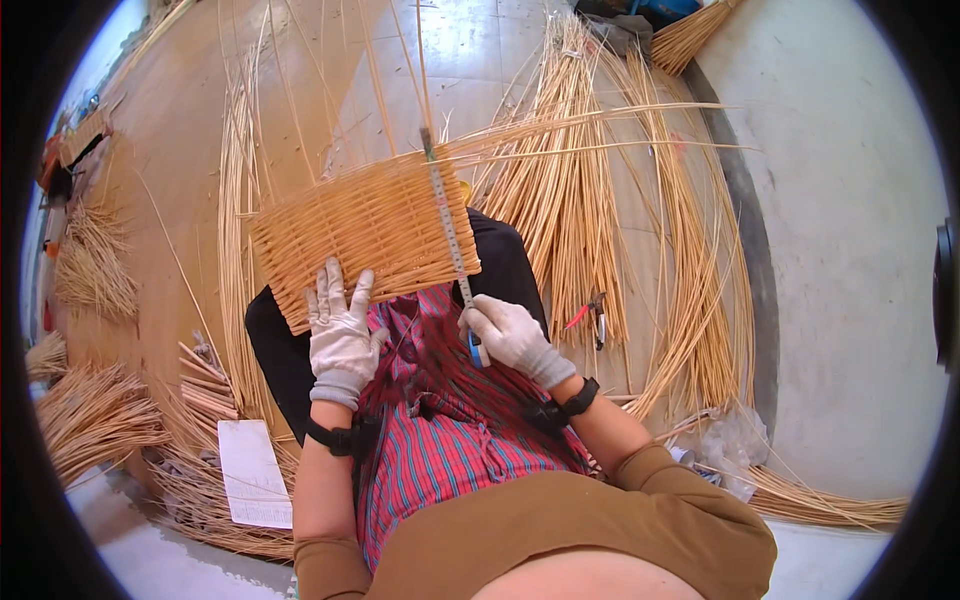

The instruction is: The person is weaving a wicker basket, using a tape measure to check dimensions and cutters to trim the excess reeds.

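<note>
My gloved left hand [343,330] lies with fingers spread on the lower left of a woven wicker panel [350,220], which rests tilted across my lap and has long loose stakes rising from its top. My gloved right hand [505,330] grips a blue tape measure [478,348] below the panel's lower right corner. Its pale blade [445,215] runs up across the panel's right side to the top edge, where the tip sits. A striped red apron [460,450] covers my lap over dark trousers.
Long cane bundles [545,160] lie beyond the panel and on both sides. Red-handled pliers [592,318] are to the right. A white paper sheet [255,470] and short sticks [205,380] lie at left; a crumpled plastic bag [730,450] is at right, near a grey wall [840,250].
</note>
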### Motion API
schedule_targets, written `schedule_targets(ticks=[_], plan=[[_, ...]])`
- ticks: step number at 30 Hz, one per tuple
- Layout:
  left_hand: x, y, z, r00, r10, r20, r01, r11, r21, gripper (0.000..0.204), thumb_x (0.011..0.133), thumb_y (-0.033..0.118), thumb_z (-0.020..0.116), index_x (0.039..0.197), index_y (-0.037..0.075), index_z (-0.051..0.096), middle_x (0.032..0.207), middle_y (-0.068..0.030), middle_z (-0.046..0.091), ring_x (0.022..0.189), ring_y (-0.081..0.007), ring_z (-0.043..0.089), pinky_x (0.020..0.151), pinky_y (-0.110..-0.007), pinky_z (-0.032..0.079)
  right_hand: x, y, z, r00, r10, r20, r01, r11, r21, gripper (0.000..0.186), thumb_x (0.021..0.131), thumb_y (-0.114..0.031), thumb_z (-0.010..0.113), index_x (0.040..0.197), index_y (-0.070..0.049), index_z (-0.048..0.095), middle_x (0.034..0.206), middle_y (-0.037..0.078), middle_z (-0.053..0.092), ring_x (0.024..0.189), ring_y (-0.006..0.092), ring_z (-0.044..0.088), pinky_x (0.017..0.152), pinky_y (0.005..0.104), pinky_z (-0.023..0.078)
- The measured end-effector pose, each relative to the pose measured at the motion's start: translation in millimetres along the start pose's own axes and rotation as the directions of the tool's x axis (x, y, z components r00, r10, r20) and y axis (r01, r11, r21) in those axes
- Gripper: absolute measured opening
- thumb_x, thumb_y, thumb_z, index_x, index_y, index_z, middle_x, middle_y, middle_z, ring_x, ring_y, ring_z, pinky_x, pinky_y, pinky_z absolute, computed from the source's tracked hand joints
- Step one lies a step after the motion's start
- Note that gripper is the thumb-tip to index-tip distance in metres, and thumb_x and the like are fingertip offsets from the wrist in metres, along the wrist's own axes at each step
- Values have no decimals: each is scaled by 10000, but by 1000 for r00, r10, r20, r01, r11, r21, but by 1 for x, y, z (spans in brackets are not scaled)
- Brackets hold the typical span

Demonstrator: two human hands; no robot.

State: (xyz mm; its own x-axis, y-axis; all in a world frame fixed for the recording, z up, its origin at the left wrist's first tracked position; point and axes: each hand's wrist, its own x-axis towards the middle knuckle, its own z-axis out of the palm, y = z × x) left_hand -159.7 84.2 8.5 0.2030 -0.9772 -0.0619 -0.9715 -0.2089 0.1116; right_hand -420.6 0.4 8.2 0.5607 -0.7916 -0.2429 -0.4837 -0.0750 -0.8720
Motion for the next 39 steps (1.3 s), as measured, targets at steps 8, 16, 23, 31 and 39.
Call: schedule_targets(ticks=[8,16,23,31,39], plan=[[-13,-4,33,998,-1,65,1,1000,13,1137,777,460,852,1688,222,216,1739,-264,71,1613,-436,84,1298,-577,51,4,24,-3,962,-250,-105,270,918,291,231,1087,-206,559,1005,-20,671,863,71,668,806,181,646,789,318,537],[-19,6,31,994,38,102,-39,999,8,1226,747,474,871,1692,153,158,1728,-285,90,1597,-469,117,1303,-561,63,55,17,51,998,-68,-5,66,949,309,252,1074,-218,573,992,-1,674,902,106,714,873,229,686,834,346,540],[-25,5,41,995,49,85,-42,996,-78,1068,805,399,840,1677,211,253,1728,-248,154,1584,-455,184,1302,-538,128,68,54,68,996,-55,-68,65,986,153,315,1075,-279,513,1012,-21,683,886,122,736,868,240,702,828,365,549],[-22,1,43,994,101,38,-94,985,-148,839,829,336,827,1577,226,463,1715,-196,239,1554,-437,274,1296,-544,179,77,46,52,960,261,96,-278,919,279,322,1099,-299,523,1099,-15,676,842,41,675,614,112,583,559,296,484],[-15,-32,26,924,-52,-379,-236,701,-673,473,933,119,763,1388,125,634,1362,-143,657,1306,-332,610,1133,-427,468,57,10,16,883,-465,69,468,854,-227,215,1015,-278,651,1018,-78,731,863,112,724,866,302,712,770,396,558]])
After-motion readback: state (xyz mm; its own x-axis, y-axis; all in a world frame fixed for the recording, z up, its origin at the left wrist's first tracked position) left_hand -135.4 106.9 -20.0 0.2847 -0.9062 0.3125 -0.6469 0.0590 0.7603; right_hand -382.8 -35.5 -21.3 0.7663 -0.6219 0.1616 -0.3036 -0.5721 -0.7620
